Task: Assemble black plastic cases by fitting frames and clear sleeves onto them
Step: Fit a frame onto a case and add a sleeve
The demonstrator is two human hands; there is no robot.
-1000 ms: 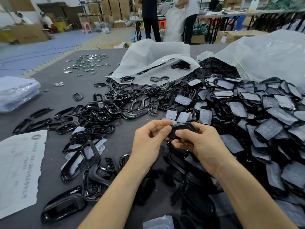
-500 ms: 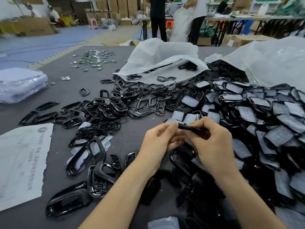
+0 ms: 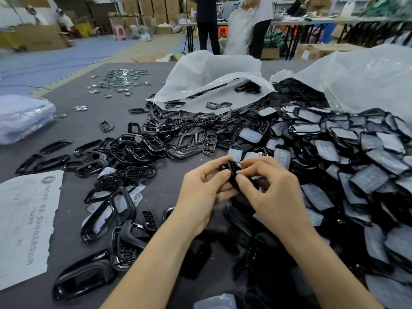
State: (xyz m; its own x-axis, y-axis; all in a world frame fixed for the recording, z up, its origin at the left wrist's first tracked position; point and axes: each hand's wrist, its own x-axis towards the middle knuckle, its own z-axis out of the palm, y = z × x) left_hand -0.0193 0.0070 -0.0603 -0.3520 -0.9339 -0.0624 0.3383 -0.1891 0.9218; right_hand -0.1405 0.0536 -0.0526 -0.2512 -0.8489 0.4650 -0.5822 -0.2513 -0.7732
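Observation:
A small black plastic case point(image 3: 233, 172) is held edge-on above the table's middle. My left hand point(image 3: 204, 191) pinches its left side with thumb and curled fingers. My right hand point(image 3: 269, 190) pinches its right edge between thumb and forefinger. Loose black frames point(image 3: 142, 150) are heaped to the left and behind my hands. A big pile of cases in clear sleeves point(image 3: 347, 157) spreads over the right side. Larger black shells point(image 3: 104, 210) lie near my left forearm.
The grey table point(image 3: 78, 121) carries a printed white sheet point(image 3: 24, 224) at the left edge and a wrapped bundle point(image 3: 22, 118) behind it. Small shiny metal pieces point(image 3: 121, 80) lie at the far left. Two white plastic bags point(image 3: 214, 79) stand behind. People stand beyond the table.
The black case has been turned from flat to edge-on between my fingers. Both hands stay together over the same spot.

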